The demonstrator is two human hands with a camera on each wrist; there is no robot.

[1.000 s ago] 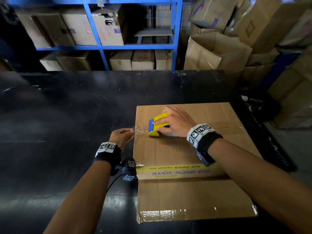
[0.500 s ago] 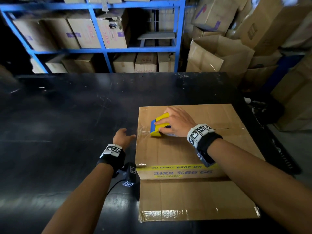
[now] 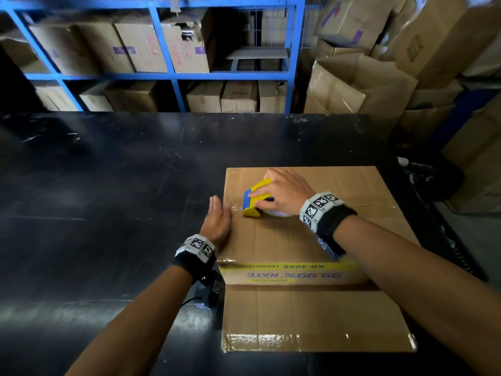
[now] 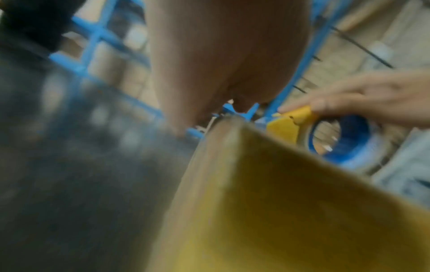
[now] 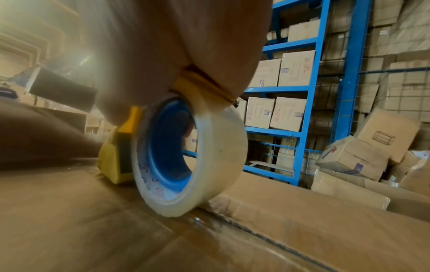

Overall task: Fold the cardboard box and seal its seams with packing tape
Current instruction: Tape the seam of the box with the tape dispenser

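A brown cardboard box (image 3: 311,240) stands on the black table (image 3: 108,199), its top flaps folded shut with a centre seam (image 5: 267,231). My right hand (image 3: 282,194) grips a yellow and blue tape dispenser (image 3: 254,199) holding a clear tape roll (image 5: 186,156), set on the box top near its left edge. My left hand (image 3: 218,221) lies flat with straight fingers against the box's left side, pressing the tape end there. In the left wrist view the box corner (image 4: 232,128) and the dispenser (image 4: 291,119) show, blurred.
Blue metal shelving (image 3: 173,74) with cartons stands behind the table. A pile of loose cardboard boxes (image 3: 379,77) sits at the back right, past the table's right edge. A folded-out flap (image 3: 311,321) with shiny tape lies toward me.
My left hand let go of the pinched tape end, drew back, then came flat against the box's left side. The right hand and dispenser stayed near the left edge.
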